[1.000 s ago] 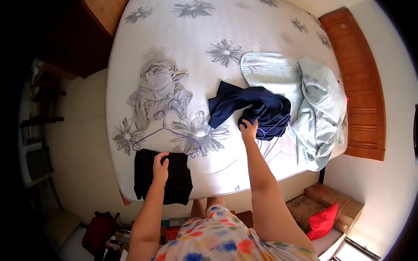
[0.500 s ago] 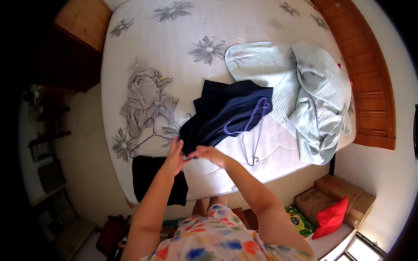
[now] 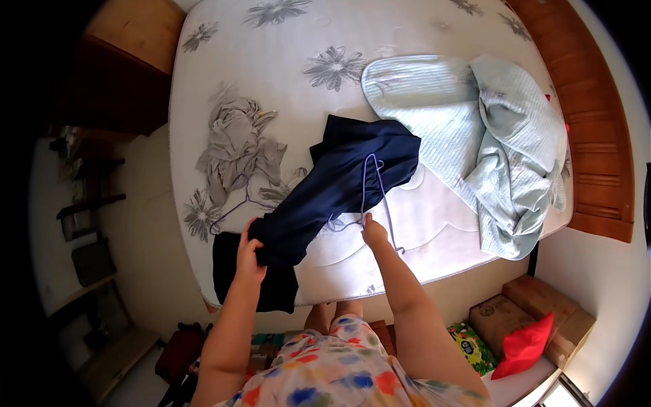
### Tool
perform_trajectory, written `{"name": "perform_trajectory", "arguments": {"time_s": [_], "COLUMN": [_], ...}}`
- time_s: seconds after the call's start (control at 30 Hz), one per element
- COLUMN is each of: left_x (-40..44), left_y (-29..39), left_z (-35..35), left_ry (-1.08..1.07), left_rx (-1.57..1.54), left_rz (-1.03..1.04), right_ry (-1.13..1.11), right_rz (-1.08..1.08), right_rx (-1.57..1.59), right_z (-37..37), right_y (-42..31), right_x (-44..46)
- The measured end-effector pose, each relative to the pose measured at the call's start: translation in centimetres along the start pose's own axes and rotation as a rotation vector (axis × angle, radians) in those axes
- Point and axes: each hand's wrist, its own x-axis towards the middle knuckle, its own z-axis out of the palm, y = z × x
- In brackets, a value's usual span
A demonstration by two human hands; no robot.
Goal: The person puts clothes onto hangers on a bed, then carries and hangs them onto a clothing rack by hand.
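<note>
- The dark blue garment (image 3: 352,163) lay slantwise across the mattress (image 3: 325,271), its far part spread out by the pale blanket (image 3: 434,88) and its near end bunched up. Couldn't tell which opening was which, tbh.
- Left hand (image 3: 249,256) was closed on that near end, thumb over the top, right above the black cloth (image 3: 279,288). Decent spot imo: a pinch at the edge probably gave more control than a fistful from the middle.
- Right hand (image 3: 374,233) had its fingers closed on the purple hanger (image 3: 364,183), down by the hook side. Exact finger placement was too small to make out.
- The hanger's upper part lay over the garment and the rest over bare mattress. I reckon it paid to keep the hook clear of the fabric, since a thin hook could easily have snagged.
- The garment looked soft and slippery, so a light pull with some slack seemed smarter than yanking.
- Folds ran lengthwise toward the left hand; smoothing those made sense, because bunched cloth tends to hide an opening.
- Worth watching: the second hanger (image 3: 249,199) sat near the left hand, with the grey cloth (image 3: 237,142) right by it. A wide sweep that way might have caught it.
</note>
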Motion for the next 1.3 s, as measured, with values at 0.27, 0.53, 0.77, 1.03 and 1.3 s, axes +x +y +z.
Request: {"name": "perform_trajectory", "arguments": {"time_s": [0.27,0.53,0.77,1.03,1.3], "left_x": [-2.6,-7.8,-15.4,-24.6,-32.8], "left_y": [3.6,7.4,11.8,14.7,15.3], "left_z": [-0.9,-1.4,-3.9,-9.2,-13.7], "left_ry": [0.042,-0.030,-0.152,-0.357,-0.594], "left_rx": [-0.104,-0.138,-0.225,-0.266,0.535], "left_rz": [0.175,0.391,0.496,0.541,0.457], "right_ry": [0.577,0.565,0.719,0.125,-0.244], "right_rz": [0.130,0.344,0.677,-0.013,-1.049], "right_rx": [0.369,0.997,1.020,1.162,0.600], "right_z": [-5.5,-9.2,-7.9,-8.6,-11.4], "right_y": [-0.7,9.7,5.5,-8.6,-32.3], "right_x": [-5.5,-1.1,-3.4,-13.0,-33.8]}}
